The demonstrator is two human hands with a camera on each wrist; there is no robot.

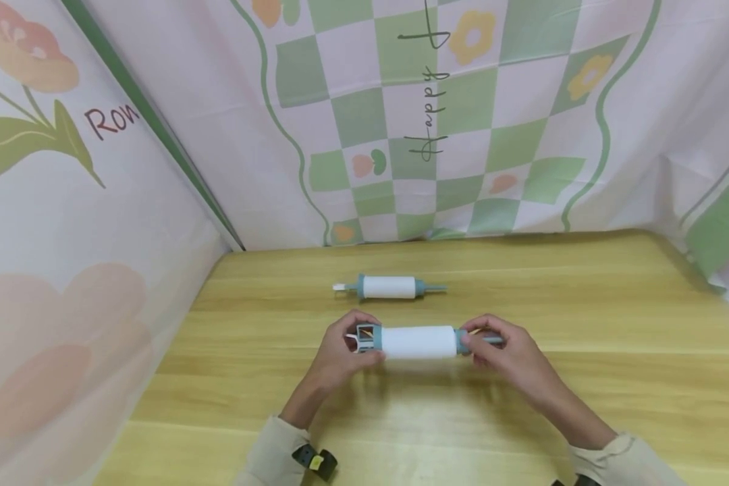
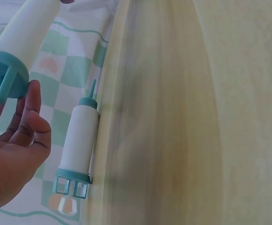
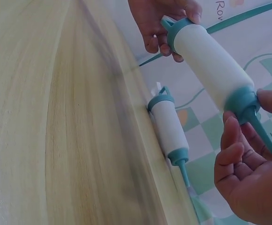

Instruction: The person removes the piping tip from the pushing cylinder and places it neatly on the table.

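Both hands hold a white tube with teal end caps (image 1: 418, 342) level above the wooden table. My left hand (image 1: 340, 356) grips the teal cap at its left end, where a slotted frame and a white loop show. At the other end my right hand (image 1: 516, 354) pinches the teal collar behind a thin pointed nozzle (image 3: 263, 132), its thumb and fingers on opposite sides. A second, like tube (image 1: 389, 287) lies on the table just beyond, with its nozzle also to the right.
The wooden table (image 1: 231, 385) runs back to a hanging cloth (image 1: 352, 61) with green checks and flowers. Another printed cloth (image 1: 55, 229) hangs along the left side. A black band with a device (image 1: 316, 461) sits on the left sleeve.
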